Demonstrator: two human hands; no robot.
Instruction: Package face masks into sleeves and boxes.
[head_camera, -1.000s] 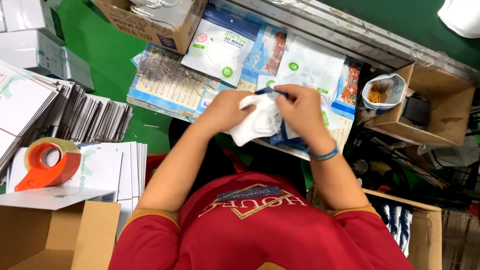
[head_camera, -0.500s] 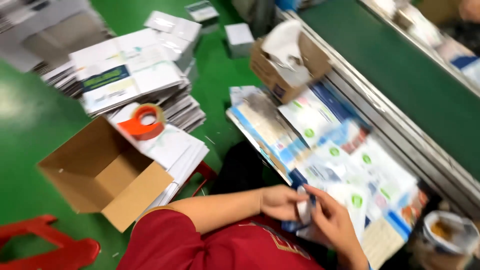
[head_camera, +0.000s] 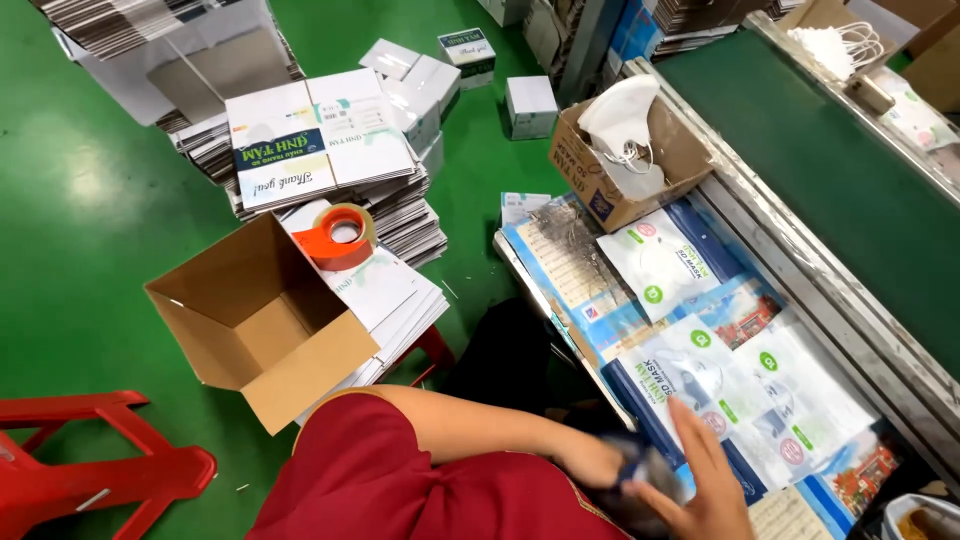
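Both hands meet at the near end of the table (head_camera: 575, 330). The left hand (head_camera: 590, 462) is clenched on a blurred dark packet (head_camera: 640, 470), and the right hand (head_camera: 705, 495) grasps it too, fingers half spread. The packet's long axis seems to run hand to hand, though blur hides its ends. Mask bags (head_camera: 770, 390) lie just beyond.
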